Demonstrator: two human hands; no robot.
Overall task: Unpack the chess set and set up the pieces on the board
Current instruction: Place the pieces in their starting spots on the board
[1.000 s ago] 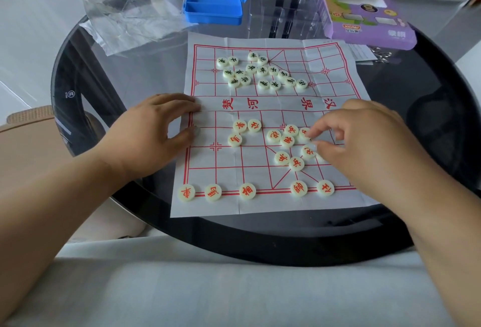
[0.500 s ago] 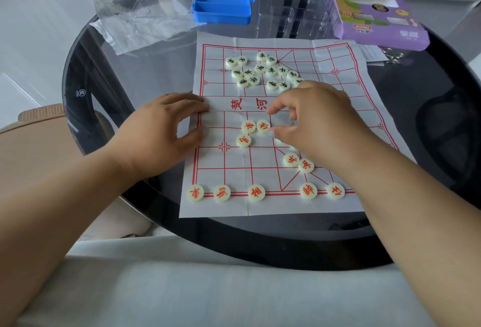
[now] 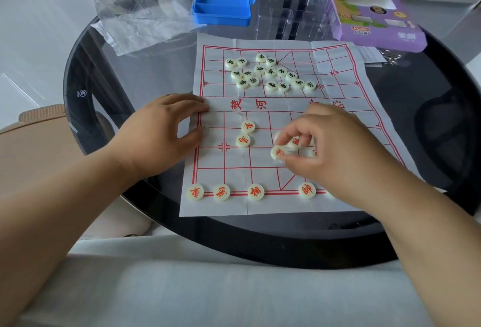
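Fingers [image 3: 282, 142] of the right hand [image 3: 335, 152] curled and pinched a red-marked piece [image 3: 278, 152] just above the paper board [image 3: 260, 204], at its 4 o'clock area. Left hand [image 3: 156, 134] lay flat with fingers relaxed and slightly spread, pressing the board's 9 o'clock edge. Four red pieces [image 3: 256, 192] stood along the near row; two more [image 3: 245, 134] sat near the centre. Black-marked pieces [image 3: 270, 73] clustered toward 12 o'clock. Beyond, on the glass surface [image 3: 429, 123], sat a blue tray [image 3: 221, 2] and a purple box [image 3: 374, 14].
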